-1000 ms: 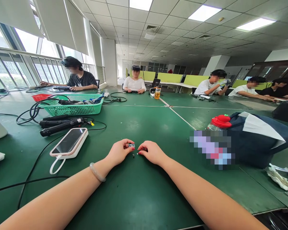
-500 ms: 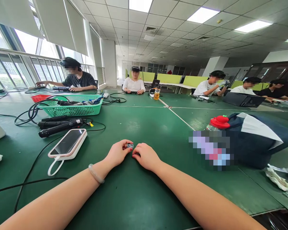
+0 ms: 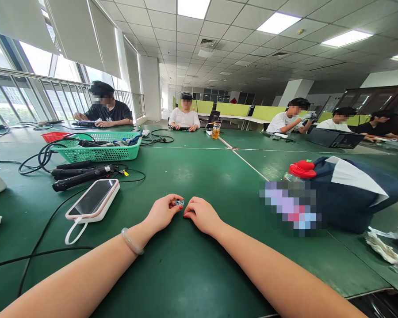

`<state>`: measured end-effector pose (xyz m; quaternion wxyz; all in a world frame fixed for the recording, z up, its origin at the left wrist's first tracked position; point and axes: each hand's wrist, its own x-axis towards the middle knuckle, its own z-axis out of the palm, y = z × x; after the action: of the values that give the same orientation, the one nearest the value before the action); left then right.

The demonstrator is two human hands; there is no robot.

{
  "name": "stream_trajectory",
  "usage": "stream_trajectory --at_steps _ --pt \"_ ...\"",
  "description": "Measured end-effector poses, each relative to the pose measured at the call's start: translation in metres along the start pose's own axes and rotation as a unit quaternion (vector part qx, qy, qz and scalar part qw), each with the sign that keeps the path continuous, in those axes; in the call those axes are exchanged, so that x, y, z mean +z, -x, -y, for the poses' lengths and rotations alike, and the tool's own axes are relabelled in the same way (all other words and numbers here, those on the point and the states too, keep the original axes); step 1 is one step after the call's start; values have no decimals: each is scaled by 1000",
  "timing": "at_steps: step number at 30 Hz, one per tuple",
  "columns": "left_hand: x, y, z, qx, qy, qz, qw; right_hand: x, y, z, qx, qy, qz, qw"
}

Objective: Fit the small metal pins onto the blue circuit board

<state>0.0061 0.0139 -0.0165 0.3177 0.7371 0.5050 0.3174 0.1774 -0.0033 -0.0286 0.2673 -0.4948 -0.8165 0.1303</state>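
My left hand (image 3: 163, 213) pinches a small dark board with white markings (image 3: 179, 202) between thumb and fingers, a little above the green table. It looks like a tiny circuit board, but it is too small to be sure. Just to its right, my right hand (image 3: 204, 215) has its thumb and fingertips drawn together, close to the board and slightly apart from it. Whatever those fingertips hold, if anything, is hidden. A pale bangle (image 3: 132, 241) circles my left wrist.
Left of my hands lies a phone (image 3: 96, 199) with a white loop cable. Behind it are black cylindrical tools (image 3: 82, 176) and a green basket (image 3: 101, 153) with cables. On the right stand a red-lidded bottle (image 3: 301, 170) and a dark bag (image 3: 348, 203). Several people sit around the table.
My hands stay almost where they were, with the small board still in my left fingers. At the far left, a co-worker has drawn an outstretched arm back in.
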Motion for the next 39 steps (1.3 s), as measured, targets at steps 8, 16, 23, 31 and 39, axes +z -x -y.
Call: stream_trajectory --at_steps 8,16,23,31,39 --pt "0 0 0 5 -10 1 1000 -2 -2 -4 49 -45 -4 998" --pt "0 0 -1 3 -16 2 1000 1 -2 -10 40 -45 -23 998" --pt "-1 1 -4 0 -11 21 1000 -6 0 -1 5 -107 -97 990" --pt "1 4 -11 11 22 72 997 -9 1 4 -1 -168 -128 977" --pt "2 6 -12 24 34 69 997 -10 3 8 1 -172 -113 979"
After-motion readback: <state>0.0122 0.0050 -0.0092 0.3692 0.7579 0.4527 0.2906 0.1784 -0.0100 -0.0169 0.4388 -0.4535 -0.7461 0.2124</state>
